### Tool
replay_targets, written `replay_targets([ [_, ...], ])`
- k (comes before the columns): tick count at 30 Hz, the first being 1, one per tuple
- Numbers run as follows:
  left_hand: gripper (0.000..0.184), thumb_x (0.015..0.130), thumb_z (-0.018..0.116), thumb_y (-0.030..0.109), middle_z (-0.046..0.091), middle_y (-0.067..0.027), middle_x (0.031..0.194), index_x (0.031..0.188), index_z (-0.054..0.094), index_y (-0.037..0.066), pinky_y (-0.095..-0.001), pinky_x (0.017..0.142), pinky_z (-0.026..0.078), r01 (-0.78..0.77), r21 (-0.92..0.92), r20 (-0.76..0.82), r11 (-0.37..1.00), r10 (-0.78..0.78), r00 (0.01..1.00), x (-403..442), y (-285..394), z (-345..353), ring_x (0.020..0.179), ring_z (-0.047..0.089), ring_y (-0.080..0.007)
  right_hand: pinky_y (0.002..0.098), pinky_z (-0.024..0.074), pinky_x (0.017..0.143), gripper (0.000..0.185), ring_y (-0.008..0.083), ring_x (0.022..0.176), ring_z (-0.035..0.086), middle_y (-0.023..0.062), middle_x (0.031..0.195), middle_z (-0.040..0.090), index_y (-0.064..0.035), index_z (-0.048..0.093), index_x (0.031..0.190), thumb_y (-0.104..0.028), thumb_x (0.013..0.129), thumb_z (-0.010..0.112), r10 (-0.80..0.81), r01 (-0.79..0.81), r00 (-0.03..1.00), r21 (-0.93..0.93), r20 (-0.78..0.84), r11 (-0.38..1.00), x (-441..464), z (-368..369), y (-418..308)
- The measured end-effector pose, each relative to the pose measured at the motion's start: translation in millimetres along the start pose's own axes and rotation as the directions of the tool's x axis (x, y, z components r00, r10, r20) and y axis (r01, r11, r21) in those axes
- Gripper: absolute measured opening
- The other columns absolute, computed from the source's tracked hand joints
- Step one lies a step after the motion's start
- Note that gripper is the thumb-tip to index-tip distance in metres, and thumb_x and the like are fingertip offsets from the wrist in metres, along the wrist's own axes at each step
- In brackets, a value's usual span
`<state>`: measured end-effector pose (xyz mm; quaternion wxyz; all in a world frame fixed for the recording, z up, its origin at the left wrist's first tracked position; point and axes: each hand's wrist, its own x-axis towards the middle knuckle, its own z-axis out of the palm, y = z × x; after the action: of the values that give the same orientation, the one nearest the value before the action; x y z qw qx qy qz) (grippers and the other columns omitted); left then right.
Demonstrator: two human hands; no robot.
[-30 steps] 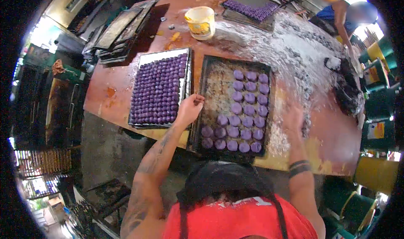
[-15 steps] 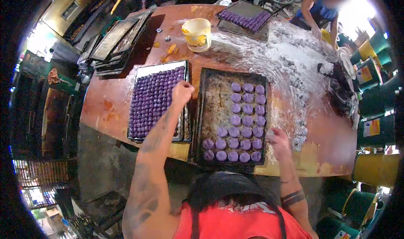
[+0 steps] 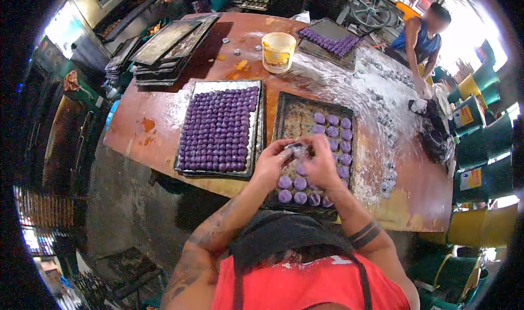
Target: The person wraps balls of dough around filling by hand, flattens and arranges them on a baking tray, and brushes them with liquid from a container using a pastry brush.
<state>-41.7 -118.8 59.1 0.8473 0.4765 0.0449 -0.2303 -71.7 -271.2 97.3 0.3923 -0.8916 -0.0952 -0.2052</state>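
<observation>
Because it looks like stiff metal, the dark tray (image 3: 295, 113) under the right hand (image 3: 320, 165) should take a hold at its rim; purple rounds (image 3: 346, 147), likely light, soft, easily dented, best held by their sides, lie around that hand, flat-topped and matte. Left hand (image 3: 270, 167) pinches a small lump (image 3: 298, 150), right fingers curled against it, grip too blurred to tell. Probably soft, slippery with powder, fit for fingertips only; greyish-white, one dark patch.
</observation>
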Motion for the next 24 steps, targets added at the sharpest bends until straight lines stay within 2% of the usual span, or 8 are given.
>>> replay_targets([
  [5, 0.029, 0.088, 0.067, 0.001, 0.066, -0.0107, 0.107, 0.116, 0.060, -0.003, -0.0306, 0.084, 0.053, -0.027, 0.012, 0.044, 1.000, 0.026, 0.999, -0.5, 23.8, 18.2, 0.094, 0.064, -0.0174, 0.0303, 0.0497, 0.084, 0.019, 0.0165, 0.082, 0.062, 0.0031, 0.098, 0.065, -0.0039, 0.059, 0.103, -0.004, 0.086, 0.068, 0.314, -0.434, 0.897, 0.486, 0.310, 0.758, -4.9, -3.2, 45.7],
  [8, 0.030, 0.086, 0.069, 0.006, 0.068, -0.0093, 0.105, 0.115, 0.063, 0.001, -0.0303, 0.081, 0.052, 0.067, -0.172, 0.120, 0.983, -0.047, 0.992, 4.1, 25.8, 35.8, 0.096, 0.064, -0.0174, 0.0328, 0.0513, 0.086, 0.021, 0.0157, 0.084, 0.063, 0.0040, 0.098, 0.064, -0.0033, 0.057, 0.106, -0.002, 0.087, 0.064, 0.533, -0.422, 0.804, 0.885, 0.265, 0.197, 4.8, -10.4, 12.9],
  [12, 0.016, 0.088, 0.065, -0.002, 0.065, -0.0110, 0.110, 0.103, 0.065, -0.003, -0.0311, 0.085, 0.052, -0.219, 0.251, 0.042, 0.943, 0.216, 0.976, 13.6, 31.9, 44.8, 0.094, 0.063, -0.0172, 0.0321, 0.0522, 0.084, 0.032, 0.0158, 0.093, 0.061, 0.0064, 0.105, 0.062, -0.0021, 0.055, 0.118, -0.003, 0.086, 0.064, 0.474, -0.320, 0.879, 0.809, 0.059, 0.493, 9.1, -13.4, -12.7],
  [13, 0.013, 0.088, 0.063, -0.003, 0.064, -0.0097, 0.112, 0.101, 0.064, -0.002, -0.0317, 0.087, 0.052, -0.427, 0.447, 0.136, 0.786, 0.412, 0.901, 16.4, 20.4, 43.0, 0.095, 0.063, -0.0169, 0.0313, 0.0512, 0.084, 0.029, 0.0154, 0.098, 0.058, 0.0072, 0.108, 0.060, -0.0026, 0.060, 0.116, -0.003, 0.087, 0.064, 0.497, -0.339, 0.863, 0.838, 0.095, 0.428, 11.8, -27.9, -18.1],
  [16, 0.013, 0.090, 0.061, -0.003, 0.063, -0.0083, 0.112, 0.102, 0.062, -0.002, -0.0315, 0.087, 0.052, -0.496, 0.121, 0.077, 0.860, 0.490, 0.868, 3.2, 8.7, 63.4, 0.095, 0.063, -0.0174, 0.0320, 0.0499, 0.086, 0.020, 0.0177, 0.096, 0.059, 0.0075, 0.102, 0.060, -0.0027, 0.066, 0.106, -0.003, 0.086, 0.064, 0.235, -0.225, 0.942, 0.071, -0.239, 0.972, 17.5, -37.6, -19.2],
  [20, 0.022, 0.090, 0.063, -0.001, 0.065, -0.0094, 0.106, 0.111, 0.062, -0.001, -0.0294, 0.083, 0.054, 0.104, -0.206, 0.139, 0.973, -0.076, 0.987, 22.3, 36.7, 50.3, 0.089, 0.065, -0.0181, 0.0404, 0.0466, 0.097, 0.028, 0.0309, 0.114, 0.059, 0.0119, 0.128, 0.060, -0.0070, 0.069, 0.111, -0.005, 0.084, 0.066, -0.134, 0.115, 0.980, -0.132, -0.145, 0.985, 11.6, -35.3, 3.2],
  [21, 0.023, 0.089, 0.064, 0.000, 0.065, -0.0093, 0.105, 0.112, 0.061, -0.002, -0.0296, 0.082, 0.054, 0.096, -0.178, 0.128, 0.979, -0.073, 0.989, 20.6, 38.4, 48.0, 0.088, 0.065, -0.0182, 0.0426, 0.0441, 0.102, 0.038, 0.0321, 0.121, 0.056, 0.0128, 0.132, 0.059, -0.0106, 0.067, 0.119, -0.008, 0.082, 0.070, -0.142, 0.121, 0.988, -0.259, -0.063, 0.958, 13.4, -43.2, 1.0],
  [24, 0.029, 0.086, 0.068, 0.004, 0.067, -0.0089, 0.102, 0.114, 0.061, -0.002, -0.0299, 0.078, 0.055, 0.082, -0.084, 0.099, 0.993, -0.074, 0.992, 15.5, 45.6, 46.8, 0.088, 0.066, -0.0187, 0.0422, 0.0448, 0.101, 0.037, 0.0316, 0.117, 0.058, 0.0130, 0.119, 0.066, -0.0086, 0.068, 0.112, -0.012, 0.075, 0.075, -0.137, 0.132, 0.990, -0.091, -0.044, 0.987, 24.3, -50.3, -19.2],
])
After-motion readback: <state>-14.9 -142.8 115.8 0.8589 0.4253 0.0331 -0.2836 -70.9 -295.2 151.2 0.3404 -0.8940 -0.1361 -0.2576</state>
